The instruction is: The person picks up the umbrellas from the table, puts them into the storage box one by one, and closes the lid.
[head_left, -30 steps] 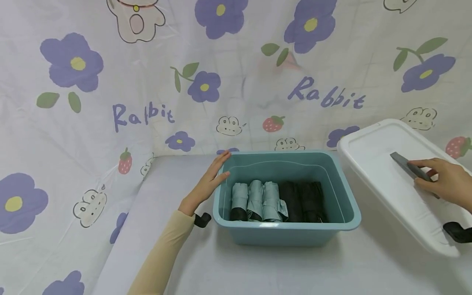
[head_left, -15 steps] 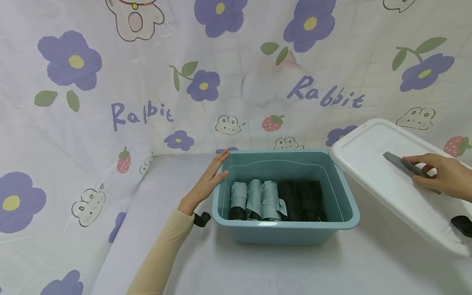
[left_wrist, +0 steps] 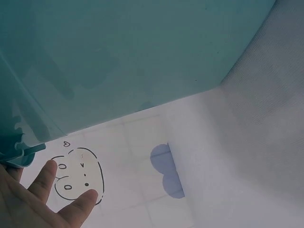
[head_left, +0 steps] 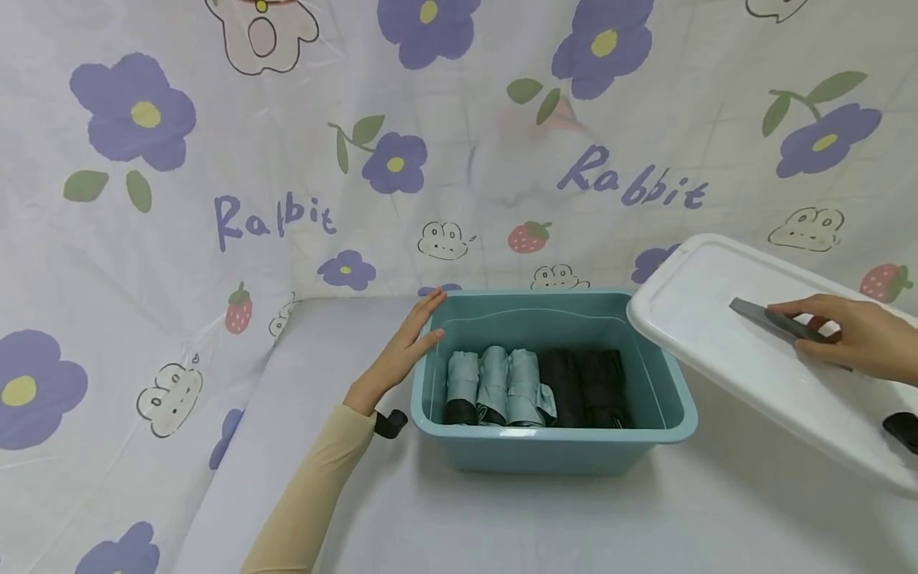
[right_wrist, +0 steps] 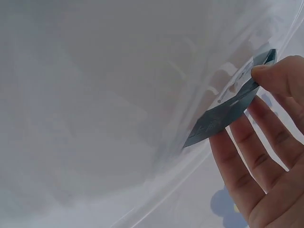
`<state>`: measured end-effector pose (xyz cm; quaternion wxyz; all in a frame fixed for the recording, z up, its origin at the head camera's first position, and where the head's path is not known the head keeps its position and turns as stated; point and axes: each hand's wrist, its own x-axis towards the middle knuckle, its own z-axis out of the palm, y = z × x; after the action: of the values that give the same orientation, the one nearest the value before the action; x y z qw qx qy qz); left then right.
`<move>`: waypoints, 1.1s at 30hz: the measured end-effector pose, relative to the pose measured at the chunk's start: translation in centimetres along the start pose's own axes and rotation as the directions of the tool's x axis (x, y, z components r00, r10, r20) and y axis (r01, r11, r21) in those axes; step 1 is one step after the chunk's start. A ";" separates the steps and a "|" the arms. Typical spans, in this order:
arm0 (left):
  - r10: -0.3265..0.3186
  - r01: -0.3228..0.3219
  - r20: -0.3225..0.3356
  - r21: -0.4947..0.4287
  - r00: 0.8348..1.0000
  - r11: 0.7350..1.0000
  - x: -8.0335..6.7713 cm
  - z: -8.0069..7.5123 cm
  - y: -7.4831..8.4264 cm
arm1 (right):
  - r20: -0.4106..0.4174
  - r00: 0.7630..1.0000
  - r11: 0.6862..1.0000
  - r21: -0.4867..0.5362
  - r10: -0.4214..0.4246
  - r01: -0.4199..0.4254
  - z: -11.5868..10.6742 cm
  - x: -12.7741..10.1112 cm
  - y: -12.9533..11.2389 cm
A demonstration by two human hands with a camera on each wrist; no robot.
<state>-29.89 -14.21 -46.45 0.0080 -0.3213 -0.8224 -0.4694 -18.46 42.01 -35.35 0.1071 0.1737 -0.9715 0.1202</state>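
One white lid [head_left: 760, 359] — grey handle [head_left: 770, 320], tilted, gripped by right hand [head_left: 853, 336]

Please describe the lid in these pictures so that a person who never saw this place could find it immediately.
Start from the teal plastic bin in the middle of the white cloth-covered table, with rolled grey and black cloths inside. At the bin's right rim, the right hand holds a large white rectangular plastic lid, tilted above the table. It is the only white plastic piece, and it has a flat grey handle on top.
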 end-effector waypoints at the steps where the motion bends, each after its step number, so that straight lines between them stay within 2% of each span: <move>1: -0.001 0.001 0.000 -0.002 1.000 1.000 0.0 0.0 0.0 | -0.011 1.000 1.000 -0.008 -0.026 0.026 0.0 0.1 0.0; 5: 0.013 -0.013 0.001 -0.007 1.000 1.000 0.1 0.0 0.0 | -0.017 0.996 0.996 -0.022 -0.083 0.083 -0.1 0.4 -0.3; 9: 0.017 -0.017 0.007 -0.002 1.000 1.000 0.1 -0.2 0.4 | 0.015 0.997 0.996 -0.022 -0.082 0.082 -0.2 0.8 -0.9; 16: -0.004 0.005 0.028 -0.043 1.000 0.999 -0.5 -0.7 3.7 | 0.047 0.991 0.992 -0.020 -0.125 0.127 -0.1 1.2 -1.9; 21: -0.005 0.006 0.026 -0.036 1.000 0.999 -0.5 -0.7 4.2 | 0.072 0.985 0.987 -0.027 -0.155 0.158 0.0 1.7 -2.9; 25: 0.002 -0.001 0.021 -0.044 1.000 0.999 -0.5 -0.7 3.8 | 0.054 0.975 0.976 -0.022 -0.215 0.217 0.3 2.1 -3.5; 30: 0.017 -0.016 0.004 -0.041 1.000 0.999 -0.1 -0.2 1.4 | 0.026 0.956 0.956 0.001 -0.292 0.293 0.7 2.6 -3.8; 33: 0.016 -0.016 -0.003 -0.027 1.000 1.000 0.2 0.0 0.2 | 0.038 0.952 0.953 0.026 -0.304 0.303 0.8 2.9 -4.2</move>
<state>-29.93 -14.04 -46.29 0.0086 -0.3270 -0.8134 -0.4809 -19.71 37.07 -34.56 0.1022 0.3245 -0.9341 0.1083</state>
